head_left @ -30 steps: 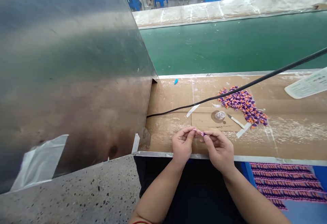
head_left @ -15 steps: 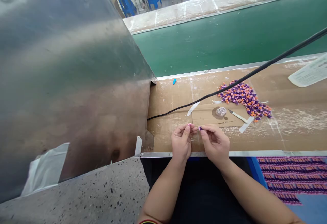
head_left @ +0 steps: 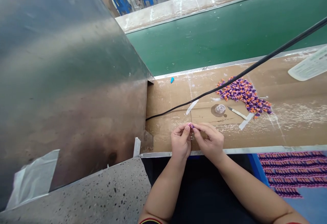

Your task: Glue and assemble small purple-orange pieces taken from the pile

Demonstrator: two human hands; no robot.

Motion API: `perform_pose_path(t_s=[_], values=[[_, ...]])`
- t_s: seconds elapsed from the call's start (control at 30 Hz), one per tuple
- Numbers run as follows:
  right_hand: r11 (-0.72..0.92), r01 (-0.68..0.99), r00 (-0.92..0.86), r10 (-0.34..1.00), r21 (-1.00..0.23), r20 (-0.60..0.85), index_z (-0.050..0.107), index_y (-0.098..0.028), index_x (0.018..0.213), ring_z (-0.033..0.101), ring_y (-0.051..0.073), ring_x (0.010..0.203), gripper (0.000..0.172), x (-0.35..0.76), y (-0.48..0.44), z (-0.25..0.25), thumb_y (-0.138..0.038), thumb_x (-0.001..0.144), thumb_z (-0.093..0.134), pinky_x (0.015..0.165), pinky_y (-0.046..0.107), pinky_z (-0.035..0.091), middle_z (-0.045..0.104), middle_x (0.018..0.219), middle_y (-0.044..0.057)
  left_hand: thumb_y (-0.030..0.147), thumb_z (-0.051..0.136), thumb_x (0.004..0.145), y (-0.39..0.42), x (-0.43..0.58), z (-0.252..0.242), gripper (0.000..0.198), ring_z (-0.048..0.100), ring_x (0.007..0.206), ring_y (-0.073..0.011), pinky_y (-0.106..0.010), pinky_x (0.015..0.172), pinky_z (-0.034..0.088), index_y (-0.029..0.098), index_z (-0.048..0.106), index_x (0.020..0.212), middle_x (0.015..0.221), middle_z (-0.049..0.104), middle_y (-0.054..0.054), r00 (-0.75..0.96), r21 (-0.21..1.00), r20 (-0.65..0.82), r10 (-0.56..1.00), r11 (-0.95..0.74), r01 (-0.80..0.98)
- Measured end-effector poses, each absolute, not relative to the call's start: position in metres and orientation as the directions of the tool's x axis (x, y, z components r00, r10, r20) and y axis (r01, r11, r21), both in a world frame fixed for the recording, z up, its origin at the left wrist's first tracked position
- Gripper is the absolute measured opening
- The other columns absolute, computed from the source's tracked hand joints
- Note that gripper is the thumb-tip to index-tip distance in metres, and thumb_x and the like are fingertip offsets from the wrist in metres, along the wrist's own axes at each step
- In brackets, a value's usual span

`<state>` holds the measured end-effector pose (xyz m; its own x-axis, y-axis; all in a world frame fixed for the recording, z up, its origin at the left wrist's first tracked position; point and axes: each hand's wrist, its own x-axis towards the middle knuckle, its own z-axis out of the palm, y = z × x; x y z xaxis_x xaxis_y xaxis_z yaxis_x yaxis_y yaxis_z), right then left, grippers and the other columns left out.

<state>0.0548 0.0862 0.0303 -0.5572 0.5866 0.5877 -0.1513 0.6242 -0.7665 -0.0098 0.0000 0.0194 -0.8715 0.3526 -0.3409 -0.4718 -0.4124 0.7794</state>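
the left hand (head_left: 181,140) and the right hand (head_left: 208,140) meet just above the near edge of a cardboard sheet (head_left: 166,121), with their fingertips closed in a tight pinch on a tiny pink-and-purple piece (head_left: 190,125). the piece sits between the hands, mostly hidden by the fingers, so its exact shape is hard to make out. neither hand has released it: the left thumb and forefinger grasp it from one side and the right fingers close in from the other, though i cannot tell how firmly the right bears on it. it looks very light, and probably soft and easy to drop, so a fingertip pinch on its thickest part seems the safest hold; a heavier grip could crush it or lose it. at about 1 o'clock from the hands lies a loose heap of small purple-and-orange pieces (head_left: 242,96). nearer stand a small clear plastic cup (head_left: 220,108) and a white-handled craft knife (head_left: 237,113), the knife just beside a strip of white tape (head_left: 246,121). a lone blue cone-shaped piece (head_left: 172,79) sits at 12 o'clock, a black cable (head_left: 204,92) crosses above the cardboard, and a sheet-metal panel (head_left: 63,63) fills 9 to 10 o'clock. at 4 o'clock, rows of purple-and-orange pieces (head_left: 288,173) lie on a blue surface.
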Motion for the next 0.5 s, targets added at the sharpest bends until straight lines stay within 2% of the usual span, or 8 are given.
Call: perform_pose_path(t_s=[0.13,0.33,0.5], values=[[0.608,-0.166,-0.547,0.598,-0.776,0.585,0.082,-0.028,0.108,0.080,0.019,0.083,0.024,0.0546,0.0857,0.0306,-0.011,0.097,0.070,0.078,0.033,0.071,0.084,0.096,0.004,0.051,0.105,0.057,-0.0009,-0.0089,0.0158,0.043,0.077,0.078,-0.0146,-0.024,0.078,0.064,0.020,0.083,0.078,0.085,0.081,-0.007,-0.882,0.800,-0.328,0.338,-0.397,-0.450],[0.606,-0.118,-0.557,0.616,-0.787,0.558,0.082,-0.027,0.104,0.080,0.020,0.081,0.019,0.0547,0.0851,0.0285,-0.014,0.098,0.069,0.078,0.035,0.071,0.084,0.095,0.005,0.053,0.104,0.058,0.0004,-0.0067,0.0126,0.043,0.077,0.079,-0.0150,-0.024,0.079,0.064,0.021,0.084,0.079,0.084,0.081,-0.007,-0.903,0.838,-0.295,0.313,-0.370,-0.402],[0.643,-0.123,-0.514,0.610,-0.756,0.602,0.081,-0.026,0.103,0.079,0.019,0.078,0.016,0.0545,0.0836,0.0286,-0.014,0.098,0.071,0.072,0.033,0.070,0.084,0.092,0.005,0.055,0.101,0.063,0.0022,-0.0031,0.0093,0.042,0.078,0.081,-0.0171,-0.026,0.080,0.065,0.021,0.084,0.080,0.085,0.082,-0.007,-0.930,0.881,-0.248,0.270,-0.336,-0.333]])
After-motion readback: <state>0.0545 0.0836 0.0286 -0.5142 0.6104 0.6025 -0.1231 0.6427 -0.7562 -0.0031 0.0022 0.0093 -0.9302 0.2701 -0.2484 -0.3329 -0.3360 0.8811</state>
